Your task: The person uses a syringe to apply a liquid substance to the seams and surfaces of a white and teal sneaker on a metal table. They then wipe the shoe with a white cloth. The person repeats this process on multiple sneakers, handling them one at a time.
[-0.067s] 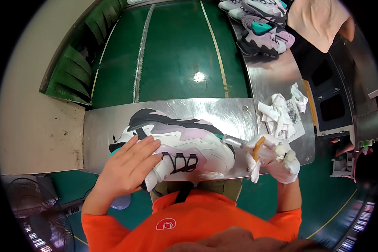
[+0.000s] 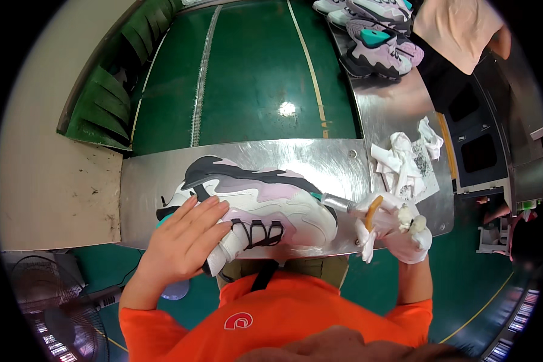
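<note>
On steel ledge, one shoe: left hand flat across it, right hand gripping one tube.

Flat green belt: 12 o'clock. Round dark wire-caged fan: 8 o'clock. Pale peach fabric: 2 o'clock.

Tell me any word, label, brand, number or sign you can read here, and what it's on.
No legible words or numbers.
Orange fabric shirt: curved red emblem, no readable lettering.
Nearest white-and-lilac shoe: no readable text.
Flat white sheet: dark marks, too small to read.
</note>
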### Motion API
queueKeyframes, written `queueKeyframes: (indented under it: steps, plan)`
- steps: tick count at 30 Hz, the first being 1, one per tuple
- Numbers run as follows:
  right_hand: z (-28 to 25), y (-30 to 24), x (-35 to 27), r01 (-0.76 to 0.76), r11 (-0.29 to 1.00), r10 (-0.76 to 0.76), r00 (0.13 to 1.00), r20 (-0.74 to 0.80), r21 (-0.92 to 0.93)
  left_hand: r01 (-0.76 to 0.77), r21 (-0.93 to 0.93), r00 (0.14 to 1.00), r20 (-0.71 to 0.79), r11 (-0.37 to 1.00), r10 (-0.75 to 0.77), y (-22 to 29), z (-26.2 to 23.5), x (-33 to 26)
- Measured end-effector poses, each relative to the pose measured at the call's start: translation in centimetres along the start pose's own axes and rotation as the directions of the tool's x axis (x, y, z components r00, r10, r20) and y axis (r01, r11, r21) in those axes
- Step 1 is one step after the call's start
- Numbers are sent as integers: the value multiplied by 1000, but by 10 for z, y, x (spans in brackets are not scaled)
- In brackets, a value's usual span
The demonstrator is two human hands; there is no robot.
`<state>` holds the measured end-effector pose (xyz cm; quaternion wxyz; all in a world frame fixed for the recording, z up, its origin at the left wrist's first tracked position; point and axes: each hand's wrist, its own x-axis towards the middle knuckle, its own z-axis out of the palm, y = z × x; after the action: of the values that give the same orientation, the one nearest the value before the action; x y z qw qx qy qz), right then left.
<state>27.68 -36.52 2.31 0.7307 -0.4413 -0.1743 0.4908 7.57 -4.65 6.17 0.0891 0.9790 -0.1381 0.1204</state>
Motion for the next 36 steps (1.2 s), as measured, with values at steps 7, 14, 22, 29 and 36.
queueKeyframes:
  steps: [7,14,22,29,36]
  plan:
    - [-31,40,-17,176,956,-176,984,-18,234,94,67,994,-63,993,-90,29,14,-15]
    - [-39,65,-22,261,892,-283,959,5,368,210,169,977,-69,963,-201,61,25,-23]
    - [-36,96,-27,311,847,-313,947,-67,431,236,224,970,-107,946,-217,77,33,-22]
    - [-27,111,-36,382,766,-352,922,-160,517,221,213,972,-128,952,-197,77,36,-26]
    - [-17,116,-44,409,738,-345,912,-221,537,226,210,967,-169,951,-193,79,41,-28]
